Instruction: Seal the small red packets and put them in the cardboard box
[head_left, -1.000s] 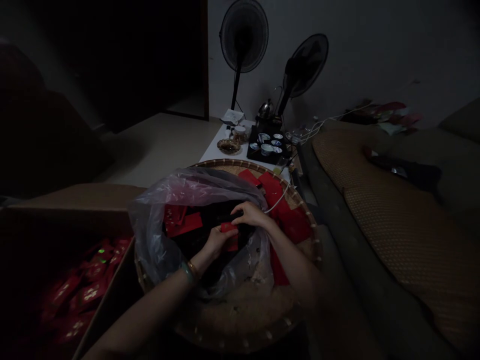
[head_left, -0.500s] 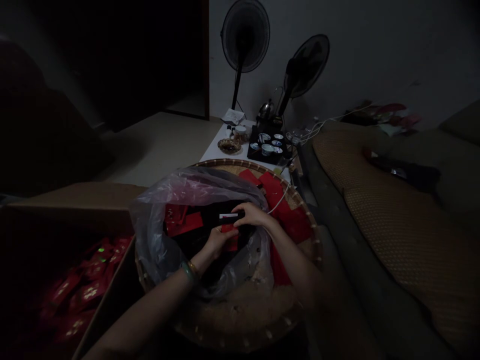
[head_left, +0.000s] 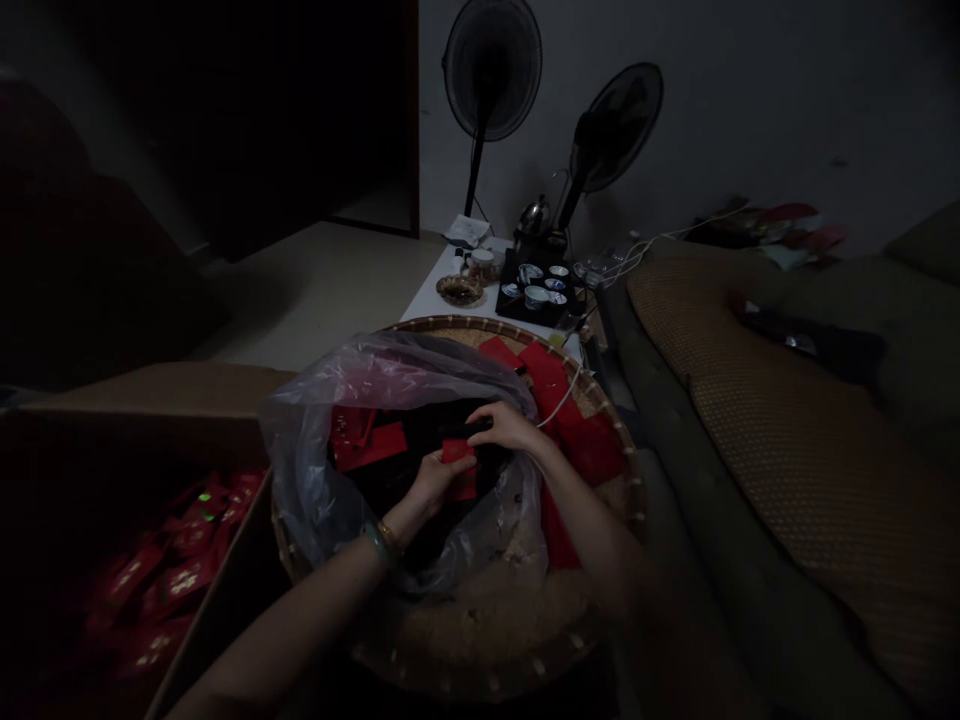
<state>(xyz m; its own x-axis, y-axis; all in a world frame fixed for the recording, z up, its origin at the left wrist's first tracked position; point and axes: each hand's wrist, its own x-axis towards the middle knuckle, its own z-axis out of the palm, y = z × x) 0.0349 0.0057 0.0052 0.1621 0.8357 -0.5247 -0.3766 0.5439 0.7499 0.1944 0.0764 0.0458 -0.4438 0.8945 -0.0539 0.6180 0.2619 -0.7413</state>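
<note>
My left hand (head_left: 433, 484) is closed on a small red packet (head_left: 459, 453), thumb on top, above the mouth of a clear plastic bag (head_left: 304, 485). Just beyond it, my right hand (head_left: 501, 426) pinches a dark bar-shaped thing (head_left: 455, 431) whose kind I cannot make out in the dim light. It lies across the packet's far end; whether they touch is unclear. A white cable (head_left: 561, 403) runs up to my right wrist. Inside the bag lie other red packets (head_left: 381, 445). The bag rests on a round woven bamboo tray (head_left: 491, 688), with flat red envelopes (head_left: 546, 375) on its right side.
A cardboard box (head_left: 157, 388) at the left holds several shiny red packets (head_left: 180, 580). Beyond the tray, a white table (head_left: 429, 300) carries a black tea tray (head_left: 517, 308) with cups. Two standing fans (head_left: 491, 70) are behind. A sofa with a woven mat (head_left: 780, 450) runs along the right.
A bright white strip with red showed on the dark bar half a second ago; now it is dark again. More of the red packet's top shows. Both hands stay nearly in place.
</note>
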